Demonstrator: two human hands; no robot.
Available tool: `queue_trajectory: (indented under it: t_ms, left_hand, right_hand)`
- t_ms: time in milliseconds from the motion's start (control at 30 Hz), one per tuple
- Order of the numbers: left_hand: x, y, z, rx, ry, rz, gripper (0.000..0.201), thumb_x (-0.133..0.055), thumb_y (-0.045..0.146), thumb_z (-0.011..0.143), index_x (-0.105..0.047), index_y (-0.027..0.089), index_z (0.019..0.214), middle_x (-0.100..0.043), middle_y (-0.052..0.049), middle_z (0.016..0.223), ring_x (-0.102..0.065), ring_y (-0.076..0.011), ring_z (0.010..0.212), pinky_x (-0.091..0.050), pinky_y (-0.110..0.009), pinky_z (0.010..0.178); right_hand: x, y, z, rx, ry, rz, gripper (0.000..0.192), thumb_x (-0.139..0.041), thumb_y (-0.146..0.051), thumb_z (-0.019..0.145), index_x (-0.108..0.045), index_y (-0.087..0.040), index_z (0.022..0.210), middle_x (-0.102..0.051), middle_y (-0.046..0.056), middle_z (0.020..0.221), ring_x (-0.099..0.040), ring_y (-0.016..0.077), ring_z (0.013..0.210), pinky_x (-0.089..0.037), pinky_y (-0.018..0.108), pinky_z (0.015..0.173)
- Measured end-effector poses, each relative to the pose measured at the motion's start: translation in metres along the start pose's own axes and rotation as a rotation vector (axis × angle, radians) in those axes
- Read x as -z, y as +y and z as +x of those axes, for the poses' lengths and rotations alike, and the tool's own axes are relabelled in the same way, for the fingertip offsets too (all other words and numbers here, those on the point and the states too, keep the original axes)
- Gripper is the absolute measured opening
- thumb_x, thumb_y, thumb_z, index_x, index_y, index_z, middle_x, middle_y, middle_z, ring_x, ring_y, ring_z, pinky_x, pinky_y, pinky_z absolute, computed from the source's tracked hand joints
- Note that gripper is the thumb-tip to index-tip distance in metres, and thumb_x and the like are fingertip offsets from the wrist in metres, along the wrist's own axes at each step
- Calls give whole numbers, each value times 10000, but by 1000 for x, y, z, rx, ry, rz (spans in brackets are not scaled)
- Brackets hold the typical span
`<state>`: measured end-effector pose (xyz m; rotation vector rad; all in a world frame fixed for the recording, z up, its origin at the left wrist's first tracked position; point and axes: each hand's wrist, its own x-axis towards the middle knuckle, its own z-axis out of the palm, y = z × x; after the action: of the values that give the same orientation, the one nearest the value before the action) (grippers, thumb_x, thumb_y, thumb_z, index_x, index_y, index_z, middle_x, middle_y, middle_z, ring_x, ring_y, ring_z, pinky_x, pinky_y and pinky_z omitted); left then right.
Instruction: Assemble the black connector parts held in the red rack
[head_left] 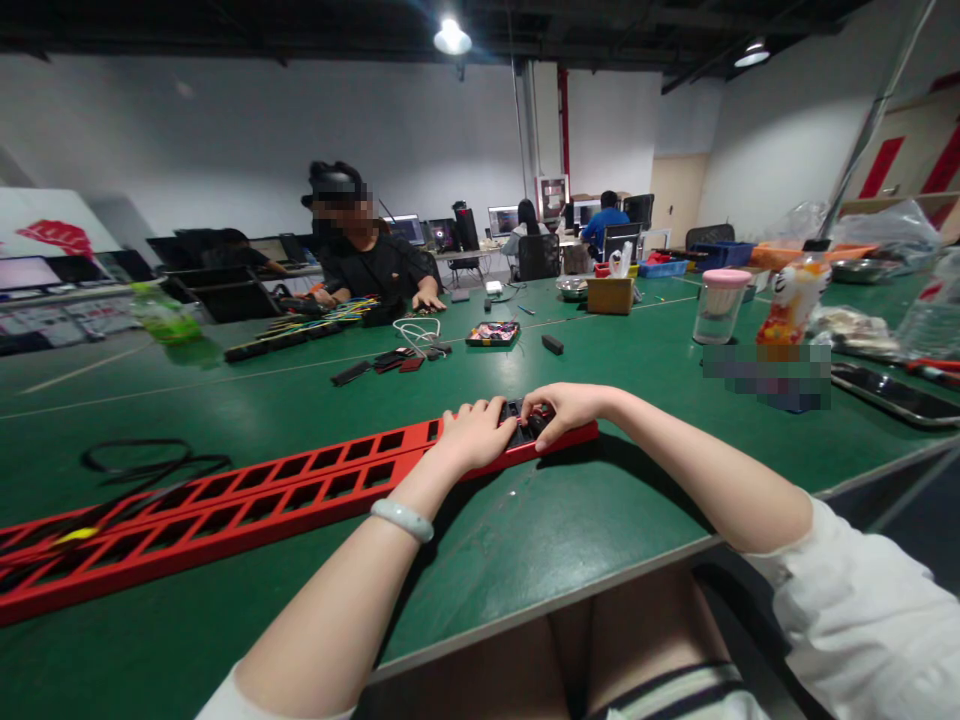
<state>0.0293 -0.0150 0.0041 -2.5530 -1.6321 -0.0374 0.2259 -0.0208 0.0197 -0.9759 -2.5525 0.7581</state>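
Note:
A long red slotted frame [416,462] lies across the green table, running from the left edge to in front of me. My left hand [476,435], with a pale bangle at the wrist, rests over the frame near its right end, fingers draped across it and holding it. Beside it, my right hand [568,408] has curled fingers pinching a small black part [537,424] set in the frame's end slots. The fingers partly cover that part, so its exact kind is hidden. Black cables with a yellow piece [79,537] lie on the frame's left end.
Ahead sit a small black block [553,345], a square tray [493,334] and a white cable [420,335]. To the right stand a pink-lidded cup [720,308], a bottle [791,300] and a phone [896,393]. Across the table a person [375,265] works beside bundled wires.

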Motion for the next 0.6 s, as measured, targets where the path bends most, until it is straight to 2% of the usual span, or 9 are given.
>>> queue_trajectory:
  t_ms: [267, 600]
  left_hand:
    - [0, 1, 0, 8, 10, -5, 578, -163, 588, 803, -379, 256, 1224, -472, -100, 1210, -432, -313, 1052, -312, -476, 824]
    - [5, 4, -2, 17, -24, 2, 559, -154, 562, 817, -359, 262, 1241, -451, -97, 1236, -414, -306, 1077, -292, -462, 840]
  right_hand:
    - [-2, 0, 2, -89, 21, -55, 569, -709, -472, 502, -543, -172, 956, -551, 14, 871, -493, 148, 749, -367, 212, 603]
    - [-3, -1, 1, -98, 49, -81, 557, -709, -469, 503, -537, -176, 944, -565, 22, 897, -512, 167, 784, -378, 222, 615]
